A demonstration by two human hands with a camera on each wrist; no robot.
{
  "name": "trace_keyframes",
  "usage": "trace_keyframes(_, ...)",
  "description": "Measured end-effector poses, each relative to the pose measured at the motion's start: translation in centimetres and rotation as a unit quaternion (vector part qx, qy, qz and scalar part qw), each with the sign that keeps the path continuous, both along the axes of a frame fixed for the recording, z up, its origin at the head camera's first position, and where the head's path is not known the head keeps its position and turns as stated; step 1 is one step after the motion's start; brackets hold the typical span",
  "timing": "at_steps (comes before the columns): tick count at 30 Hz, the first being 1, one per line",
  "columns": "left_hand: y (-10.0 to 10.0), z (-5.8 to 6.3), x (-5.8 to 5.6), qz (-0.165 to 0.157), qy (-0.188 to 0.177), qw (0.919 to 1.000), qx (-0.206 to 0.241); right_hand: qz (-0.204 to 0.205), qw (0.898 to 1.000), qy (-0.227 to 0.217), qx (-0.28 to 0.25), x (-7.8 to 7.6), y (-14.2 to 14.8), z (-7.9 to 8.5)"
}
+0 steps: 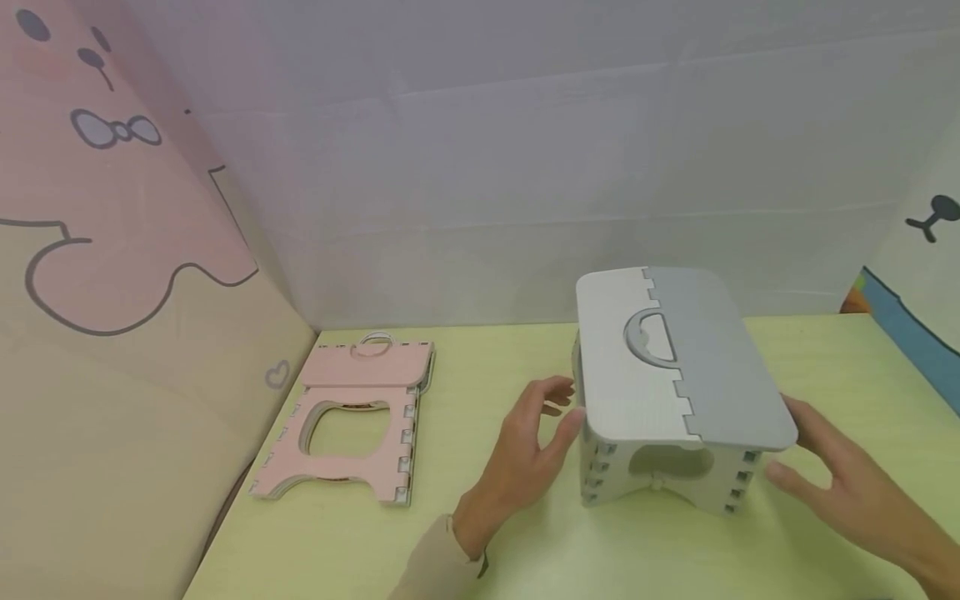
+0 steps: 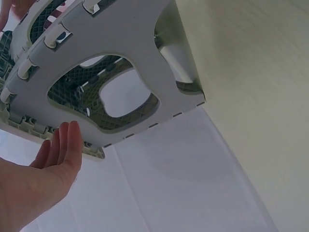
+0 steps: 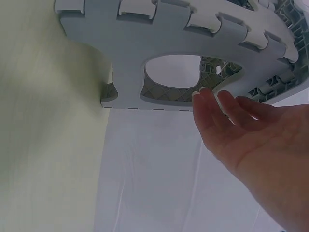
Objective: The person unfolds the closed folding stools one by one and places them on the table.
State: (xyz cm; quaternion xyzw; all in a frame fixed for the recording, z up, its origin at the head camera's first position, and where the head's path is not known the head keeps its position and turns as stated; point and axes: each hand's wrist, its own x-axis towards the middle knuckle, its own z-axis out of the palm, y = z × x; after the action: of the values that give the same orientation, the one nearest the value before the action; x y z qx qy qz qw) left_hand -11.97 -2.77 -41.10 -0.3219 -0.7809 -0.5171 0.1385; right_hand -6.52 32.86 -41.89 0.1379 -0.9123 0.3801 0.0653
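Item 1: folding step stool, grey & white (image 1: 720, 358), right of ctr on the tabletop (image 1: 480, 383); unfolded, upright, top spread approx. flat, white half on L, grey half on R, toothed seam between. Carry handle (image 1: 637, 337) lies in the cut-out at mid-seam. Front end panel (image 1: 645, 487) shows hinge knuckles down both edges, plus oval opening. Item 2: folding stool, pink (image 1: 360, 467), collapsed flat, L part of tabletop, well apart from item 1; wire-like loop at its far end. Item 3: L hand (image 1: 521, 450), beside item 1's L side; fingers loosely bent, released, no grasp. Item 4: R hand (image 1: 847, 492), beside item 1's R side; fingers relaxed, likewise w/o grasp; tips overlap the side panel in R wrist view, so light contact vs. small gap can't be told. Backdrop: pale cloth (image 1: 480, 167) behind; printed panel (image 1: 135, 275) at L. Risks (judgement): fingers could get pinched at seam or hinges if the top were pushed while tips sit in the gaps; uneven push from one side could slide or tip item 1, as neither hand steadies it; hinged panels could buckle inward if not fully locked, locking n/v.
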Motion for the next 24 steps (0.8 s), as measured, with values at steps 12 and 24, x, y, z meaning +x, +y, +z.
trace_keyframes(12, -0.4, -1.1, 0.6, -0.034, -0.022, 0.9988, -0.026, -0.021, 0.995, -0.088, 0.039, 0.3, -0.8, 0.2)
trace_keyframes(24, -0.3, -1.9, 1.3, -0.059, -0.070, 0.9939, -0.061, -0.012, 0.997, -0.055, 0.054, 0.5, -0.8, -0.5)
